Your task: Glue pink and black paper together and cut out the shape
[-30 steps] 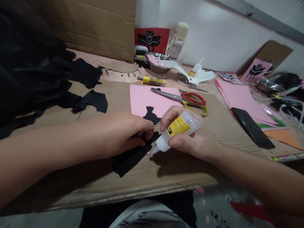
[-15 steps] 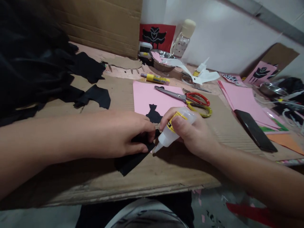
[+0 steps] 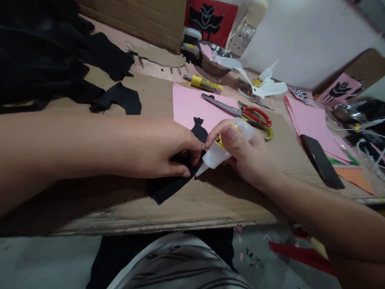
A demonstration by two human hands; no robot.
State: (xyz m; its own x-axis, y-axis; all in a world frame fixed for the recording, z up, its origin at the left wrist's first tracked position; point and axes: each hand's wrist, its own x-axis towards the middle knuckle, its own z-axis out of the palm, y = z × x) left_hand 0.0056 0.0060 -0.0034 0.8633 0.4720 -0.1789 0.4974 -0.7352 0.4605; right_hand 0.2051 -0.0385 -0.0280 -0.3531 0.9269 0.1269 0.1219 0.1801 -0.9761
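Note:
My left hand (image 3: 159, 150) lies over a black cut-out shape (image 3: 168, 186) near the front edge of the cardboard worktop (image 3: 126, 208), its fingers curled and pinching the shape. My right hand (image 3: 245, 156) grips a small white glue bottle (image 3: 221, 148) with a yellow label, tilted down to the left. The bottle's nozzle touches the black shape beside my left fingertips. The shape's upper part lies on a pink sheet (image 3: 192, 106).
Red and yellow scissors (image 3: 249, 116) lie on the pink sheet. Behind are a yellow glue stick (image 3: 203, 83), a metal bowl (image 3: 212, 60) and a red card (image 3: 210, 18). Black scraps (image 3: 120, 98) sit at left, a phone (image 3: 320, 160) and pink paper (image 3: 313, 124) at right.
The view has tilted down and closer. My right hand has shifted its grip up the bottle and brought the nozzle onto the black shape; my left hand keeps pinching it.

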